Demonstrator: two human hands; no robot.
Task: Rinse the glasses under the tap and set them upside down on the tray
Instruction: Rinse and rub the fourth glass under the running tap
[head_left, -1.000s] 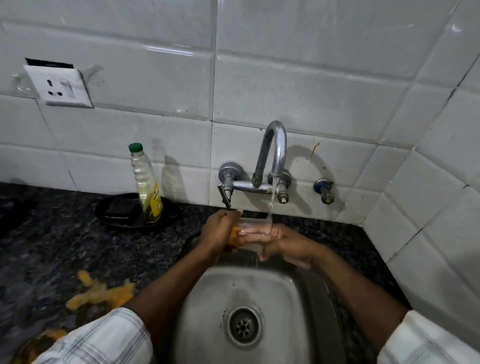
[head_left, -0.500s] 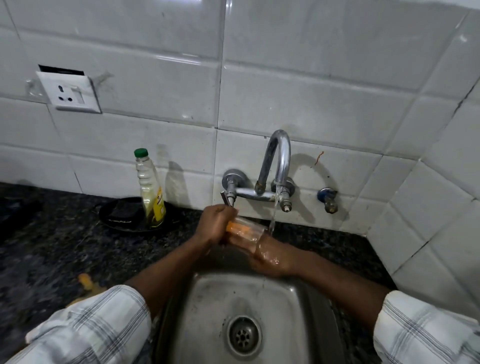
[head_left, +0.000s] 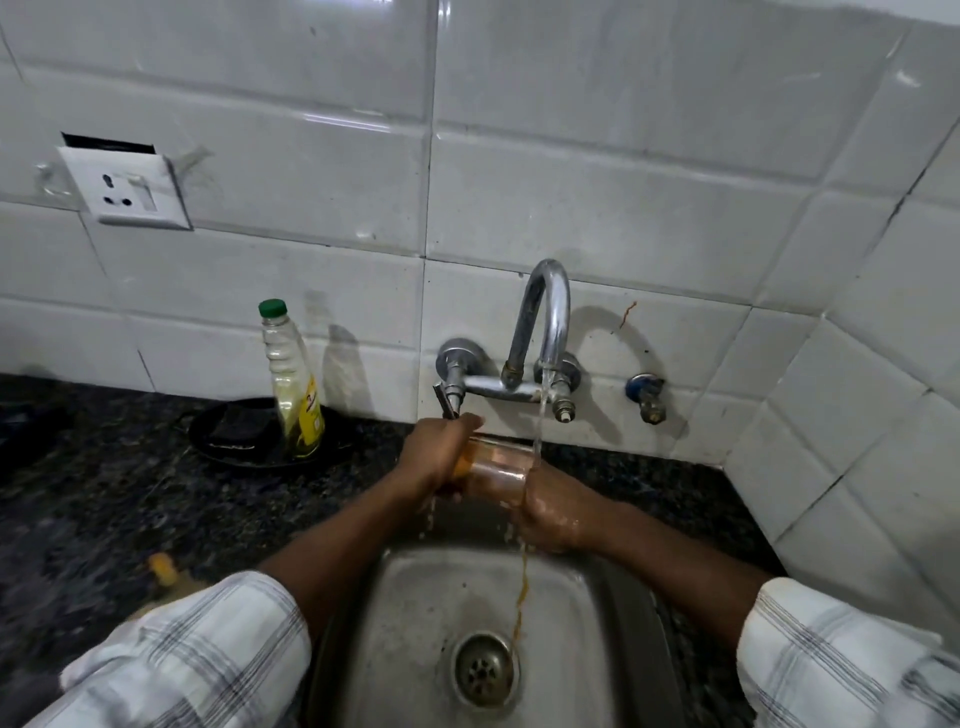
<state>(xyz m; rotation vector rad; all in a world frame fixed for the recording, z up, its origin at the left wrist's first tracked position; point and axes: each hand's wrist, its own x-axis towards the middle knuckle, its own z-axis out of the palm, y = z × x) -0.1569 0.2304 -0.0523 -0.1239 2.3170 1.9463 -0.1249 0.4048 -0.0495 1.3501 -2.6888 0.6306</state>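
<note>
A clear glass with orange residue lies on its side between both hands, over the back of the steel sink. My left hand grips its base end. My right hand covers its mouth end, wet. Water runs from the chrome tap onto the glass's right end and my right hand. An orange-tinted stream falls from there toward the drain. No tray for glasses is in view that I can tell.
A clear bottle with a green cap stands on a black dish left of the tap. Orange scraps lie on the dark granite counter. A wall socket sits upper left; a blue valve right of the tap.
The glass went from upright under the stream to lying sideways between my hands. Orange water now pours from it into the sink. The view shifted closer and downward.
</note>
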